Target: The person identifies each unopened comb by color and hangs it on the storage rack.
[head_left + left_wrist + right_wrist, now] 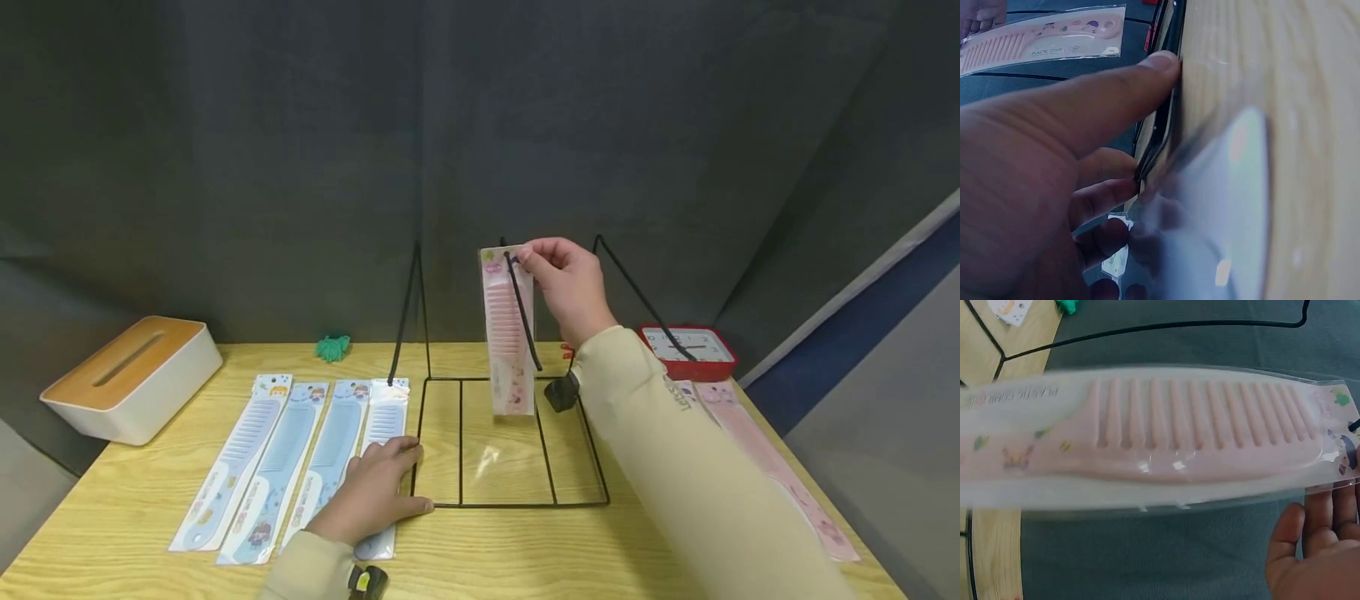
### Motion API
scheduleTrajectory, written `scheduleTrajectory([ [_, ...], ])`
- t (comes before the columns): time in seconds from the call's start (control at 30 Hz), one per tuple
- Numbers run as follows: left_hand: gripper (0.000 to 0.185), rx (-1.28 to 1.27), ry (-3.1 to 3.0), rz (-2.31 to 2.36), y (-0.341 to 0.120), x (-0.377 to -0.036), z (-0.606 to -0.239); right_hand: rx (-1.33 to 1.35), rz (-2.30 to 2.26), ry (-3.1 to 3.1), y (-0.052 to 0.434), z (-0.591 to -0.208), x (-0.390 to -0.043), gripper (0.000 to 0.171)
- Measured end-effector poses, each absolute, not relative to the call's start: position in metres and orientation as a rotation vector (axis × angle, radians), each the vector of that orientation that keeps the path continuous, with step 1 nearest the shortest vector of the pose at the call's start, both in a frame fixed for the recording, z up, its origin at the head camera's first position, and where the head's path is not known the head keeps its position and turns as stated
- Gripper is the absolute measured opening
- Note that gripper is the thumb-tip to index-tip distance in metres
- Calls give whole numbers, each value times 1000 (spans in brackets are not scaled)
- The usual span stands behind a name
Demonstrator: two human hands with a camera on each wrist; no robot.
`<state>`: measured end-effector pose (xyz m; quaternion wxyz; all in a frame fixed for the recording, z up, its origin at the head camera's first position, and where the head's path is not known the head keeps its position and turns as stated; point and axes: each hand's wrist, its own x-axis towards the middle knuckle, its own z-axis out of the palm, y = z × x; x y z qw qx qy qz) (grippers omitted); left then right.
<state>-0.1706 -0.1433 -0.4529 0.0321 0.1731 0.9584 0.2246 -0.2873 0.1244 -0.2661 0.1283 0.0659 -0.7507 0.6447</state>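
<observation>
A pink wide-tooth comb [506,333] in a clear package hangs upright in front of the black wire rack [517,505]. One slanted prong of the rack meets the card's top hole and runs down across the front of the package. My right hand [570,283] pinches the top right corner of that package between thumb and fingers. In the right wrist view the comb [1210,437] fills the middle, its printed top by the fingers. My left hand [378,487] rests at the rack's left base bar, thumb [1160,61] stretched out onto the wire, partly over a blue packaged comb [386,421].
Several packaged blue combs [288,433] lie side by side at left. Packaged pink combs [780,467] lie at right, partly behind the right sleeve. A wood-topped tissue box [165,383], a green bundle [332,348] and a red clock [701,367] stand along the back.
</observation>
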Motion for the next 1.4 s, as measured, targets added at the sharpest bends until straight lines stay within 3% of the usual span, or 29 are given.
scheduleTrajectory([
  [0.13,77,528,2955,687,-142,-172,-453,262,1792,-2333,143,-278,-290,35],
  [0.3,78,516,2950,682,-146,-172,-450,313,1594,-2672,197,-320,-295,43],
  [0.63,78,469,2949,703,-154,-164,-443,-161,1292,-2961,312,-414,-314,60],
  [0.77,77,482,2935,713,-154,-160,-443,-131,1104,-3050,332,-436,-317,63],
  [0.93,77,515,2934,710,-153,-159,-443,51,853,-3106,340,-446,-320,61],
  [1.1,78,501,2934,711,-152,-159,-442,-17,857,-3116,339,-449,-323,56],
  [1.3,78,502,2932,718,-151,-158,-441,-110,948,-3111,339,-449,-324,37],
  [1.4,78,507,2933,718,-152,-158,-441,-132,1041,-3102,338,-440,-320,40],
])
